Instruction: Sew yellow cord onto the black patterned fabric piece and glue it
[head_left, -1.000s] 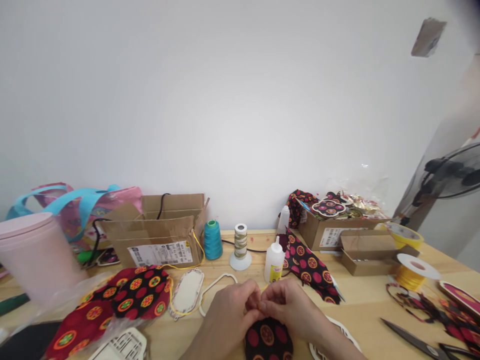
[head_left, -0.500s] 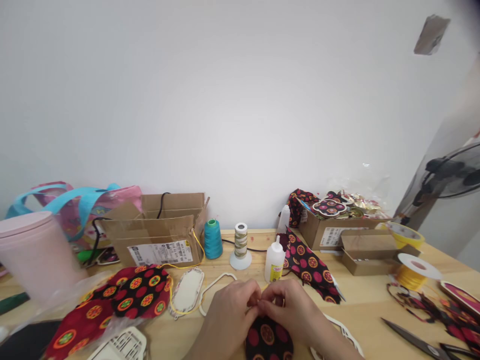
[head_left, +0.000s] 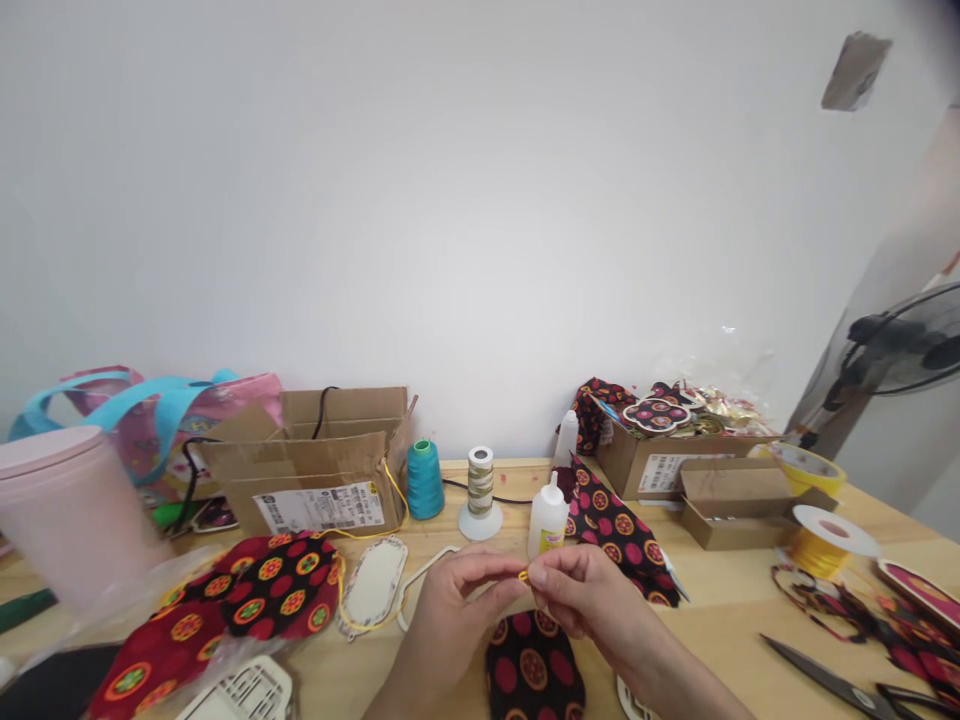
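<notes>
Between the fingertips of both hands is a small loop of yellow cord [head_left: 523, 575], most of it covered by fingers. My right hand [head_left: 581, 590] pinches the cord between thumb and index finger. From the other side, my left hand [head_left: 465, 590] closes its thumb and fingertips at the same loop. Right below them lies a black fabric-covered piece [head_left: 535, 668] with red and orange round motifs, flat on the table. A white glue bottle [head_left: 548, 515] stands just beyond the hands. Part of a cream openwork frame [head_left: 631, 700] shows under my right forearm.
Patterned fabric [head_left: 619, 525] and scissors [head_left: 825, 675] lie to the right, with a spool of yellow cord [head_left: 821, 550]. Cardboard boxes [head_left: 315, 460] stand along the wall. A teal thread cone [head_left: 426, 482] and a pink bin [head_left: 71, 500] are further left.
Both hands have lifted slightly off the black fabric piece, which now shows more fully. The yellow loop has come into view between the fingertips.
</notes>
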